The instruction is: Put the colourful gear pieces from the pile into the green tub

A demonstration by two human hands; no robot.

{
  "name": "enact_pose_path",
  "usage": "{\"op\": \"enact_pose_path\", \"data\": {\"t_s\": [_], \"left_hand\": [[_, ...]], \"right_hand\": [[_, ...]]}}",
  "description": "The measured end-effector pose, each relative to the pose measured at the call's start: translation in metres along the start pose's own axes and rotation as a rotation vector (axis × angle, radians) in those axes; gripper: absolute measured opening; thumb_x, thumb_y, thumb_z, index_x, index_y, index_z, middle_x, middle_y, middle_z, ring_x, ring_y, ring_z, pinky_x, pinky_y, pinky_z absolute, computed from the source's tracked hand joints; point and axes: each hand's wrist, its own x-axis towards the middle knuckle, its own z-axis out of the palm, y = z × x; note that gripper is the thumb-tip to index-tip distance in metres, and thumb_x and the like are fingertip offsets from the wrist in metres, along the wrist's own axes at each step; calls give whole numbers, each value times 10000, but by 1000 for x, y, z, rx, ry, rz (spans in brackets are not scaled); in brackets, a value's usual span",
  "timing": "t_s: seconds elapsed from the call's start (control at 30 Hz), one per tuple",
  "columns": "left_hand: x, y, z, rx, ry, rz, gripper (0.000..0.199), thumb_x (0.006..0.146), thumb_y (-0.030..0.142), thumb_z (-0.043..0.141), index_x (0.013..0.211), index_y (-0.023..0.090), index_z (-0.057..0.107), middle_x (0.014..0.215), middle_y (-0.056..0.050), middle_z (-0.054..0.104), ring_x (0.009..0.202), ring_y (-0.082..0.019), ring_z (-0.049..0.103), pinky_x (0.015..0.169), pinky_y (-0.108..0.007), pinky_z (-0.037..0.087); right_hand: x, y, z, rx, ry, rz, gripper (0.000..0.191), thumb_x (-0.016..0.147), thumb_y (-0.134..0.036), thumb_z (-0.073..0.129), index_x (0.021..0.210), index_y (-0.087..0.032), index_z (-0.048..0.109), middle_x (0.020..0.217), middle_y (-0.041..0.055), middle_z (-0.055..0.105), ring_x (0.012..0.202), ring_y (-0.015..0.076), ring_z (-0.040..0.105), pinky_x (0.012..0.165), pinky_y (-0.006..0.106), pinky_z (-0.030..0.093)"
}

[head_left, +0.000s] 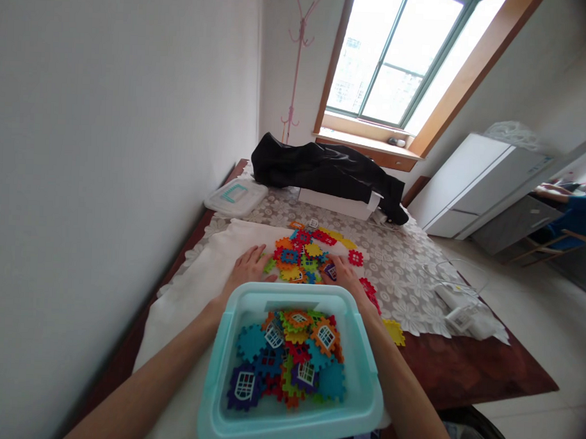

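Pale wall (132, 143) fills the left of what I see, with a window (389, 75) beyond the table (489, 373). On the table lie a patterned cover (406, 268) and, at the left, a white cloth (189, 293). Nearest the camera I have the tub (214, 370), pale blue, with toothed pieces (293, 354) heaped in it. Both forearms reach forward, one along each side of the tub, the hands just past its far rim.

My left hand (247, 264) is open, palm down, fingers pointing away and slightly inward, the thumb apart; it is at the left edge of a loose pile (301, 250). My right hand (343, 276) is spread too, angled inward at the pile's right edge, thumb apart from the fingers. A purple piece (331, 271) shows in that gap; whether the hand presses it, I can't tell. The pile sits between the hands, partly on the white cloth. A yellow piece (395, 332) lies beside the right forearm.
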Motion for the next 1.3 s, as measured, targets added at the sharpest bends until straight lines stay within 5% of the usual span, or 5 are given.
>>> {"op": "enact_pose_path", "data": {"t_s": [0.17, 0.57, 0.97, 1.13, 1.3], "left_hand": [[1, 2, -6, -37, -58, 18, 497, 997, 385, 609, 1432, 152, 667, 1463, -169, 679, 1355, -368, 597, 1144, -527, 481], [2, 0, -4, -292, 114, -63, 447, 920, 458, 703, 1237, 149, 772, 1223, -151, 787, 1145, -347, 710, 1074, -476, 533], [4, -1, -11, -600, 265, -216, 357, 980, 526, 640, 1013, 212, 808, 944, -58, 811, 823, -212, 723, 742, -301, 526], [11, 1, -11, -1095, 377, -385, 389, 816, 519, 848, 949, 157, 793, 808, -43, 745, 653, -140, 616, 557, -235, 471], [15, 9, -37, -1829, 277, -533, 325, 728, 256, 948, 930, 159, 713, 800, -5, 684, 596, -76, 569, 465, -157, 429]], "right_hand": [[-1, 2, 2, -43, 3, -51, 487, 997, -282, 598, 1476, -194, 573, 1491, 128, 606, 1385, 288, 551, 1230, 459, 454], [-3, -6, -4, -54, -10, 23, 435, 993, -296, 628, 1408, -168, 591, 1511, 162, 586, 1404, 294, 554, 1233, 448, 444], [2, 2, 2, -30, 28, 28, 409, 948, -275, 676, 1333, -152, 620, 1323, 146, 680, 1233, 287, 632, 1125, 426, 506], [2, 3, 3, -24, 34, 55, 407, 933, -260, 674, 1327, -173, 619, 1334, 147, 675, 1228, 279, 640, 1109, 414, 509], [3, 5, 5, -8, 40, 43, 402, 931, -261, 675, 1321, -191, 608, 1460, 142, 610, 1287, 256, 623, 1144, 394, 488]]}}
